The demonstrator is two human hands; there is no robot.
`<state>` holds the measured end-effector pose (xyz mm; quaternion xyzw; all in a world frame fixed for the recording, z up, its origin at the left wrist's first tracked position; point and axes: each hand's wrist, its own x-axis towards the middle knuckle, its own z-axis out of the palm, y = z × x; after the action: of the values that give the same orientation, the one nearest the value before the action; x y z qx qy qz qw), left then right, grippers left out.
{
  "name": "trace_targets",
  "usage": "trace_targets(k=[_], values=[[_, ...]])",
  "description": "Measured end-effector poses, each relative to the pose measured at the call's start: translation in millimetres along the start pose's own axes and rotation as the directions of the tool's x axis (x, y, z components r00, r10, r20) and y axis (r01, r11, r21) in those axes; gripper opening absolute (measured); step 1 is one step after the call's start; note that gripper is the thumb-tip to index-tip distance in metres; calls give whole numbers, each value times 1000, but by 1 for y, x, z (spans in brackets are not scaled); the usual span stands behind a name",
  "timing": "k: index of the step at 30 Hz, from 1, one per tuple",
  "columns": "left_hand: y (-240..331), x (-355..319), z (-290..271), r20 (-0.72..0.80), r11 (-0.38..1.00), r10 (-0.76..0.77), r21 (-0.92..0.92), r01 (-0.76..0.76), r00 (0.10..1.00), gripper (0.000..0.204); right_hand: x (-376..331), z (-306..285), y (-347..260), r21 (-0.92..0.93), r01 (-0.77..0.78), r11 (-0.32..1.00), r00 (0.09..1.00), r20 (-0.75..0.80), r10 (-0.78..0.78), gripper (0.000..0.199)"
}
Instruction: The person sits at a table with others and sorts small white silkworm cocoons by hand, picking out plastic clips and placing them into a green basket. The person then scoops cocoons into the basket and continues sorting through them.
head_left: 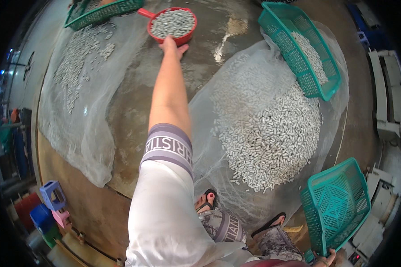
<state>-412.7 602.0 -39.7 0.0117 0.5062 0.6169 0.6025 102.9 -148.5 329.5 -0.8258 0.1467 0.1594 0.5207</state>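
My left hand point(173, 46) reaches far out across the wet concrete floor point(133, 102) and rests on the near rim of a round red plastic scoop point(173, 24) heaped with small grey-white oblong pieces; my fingers look closed over that rim, though I cannot tell how tightly. My right hand point(325, 259), at the near right edge, has its fingers wrapped around the bottom edge of an empty teal plastic mesh basket point(336, 204), held tilted upright. Between them, on a sheet of white netting point(200, 111), lies a big pile of the same grey-white pieces point(267, 133). A second teal basket point(300, 49) leans on the pile's far side, partly filled.
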Motion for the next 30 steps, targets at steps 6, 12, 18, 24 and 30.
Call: trace_targets(k=[6,12,18,24,30], values=[[13,-4,-8,83,989,119,-94,-111,989,45,-13,-30,1,6,-58,998,994,-88,58,46],[19,-44,-27,171,989,102,-119,-83,980,49,-8,-57,32,44,-115,992,989,-84,119,45],[5,-125,-107,260,996,-39,-72,60,965,50,48,-116,71,-140,79,987,838,545,10,48],[-16,-215,-180,189,992,-72,118,50,979,52,61,-110,126,-373,546,750,837,285,-468,52],[-19,-244,-208,225,960,-256,173,220,940,55,144,-75,130,-22,176,984,965,199,-169,69]])
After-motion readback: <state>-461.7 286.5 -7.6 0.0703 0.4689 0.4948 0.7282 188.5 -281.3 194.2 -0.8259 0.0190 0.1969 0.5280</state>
